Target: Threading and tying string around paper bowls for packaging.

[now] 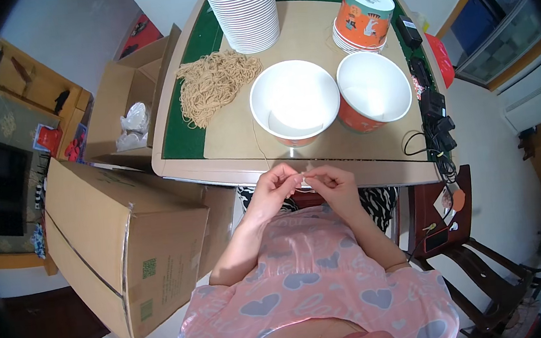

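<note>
- One large brown cardboard carton (83, 219) with a dark strap stands at far left, beside an open brown cardboard carton (104, 123) holding white items in clear plastic.
- Loose heap of thin tan cord (217, 86), lying at the left of a green table with a tan rim (219, 172). Its disordered loops could, in all likelihood, snag and knot under a pull.
- Tall stack of nested white-rimmed paper tubs (243, 15), behind the heap.
- Single tan cord strand (259, 147), passing left of the nearest tub and over the table's front edge to the fingers. A sudden tug here could slip it from the grip.
- Left hand (273, 193): thumb and fingertips pinched narrowly on the strand; the heap lies ahead and to its left, well apart.
- Round white-lined paper tub (293, 101), mouth upward, ahead of both hands, touching neither.
- Right hand (339, 190): similarly pinched, fingertips close to the left's, cord between them; whether knot or loop is too small to tell.
- Second white-lined orange paper tub (373, 87), just beside the first; behind it, an upturned orange-and-green paper tub (364, 23).
- Black adapters and cables (433, 102), along the table's right edge.
</note>
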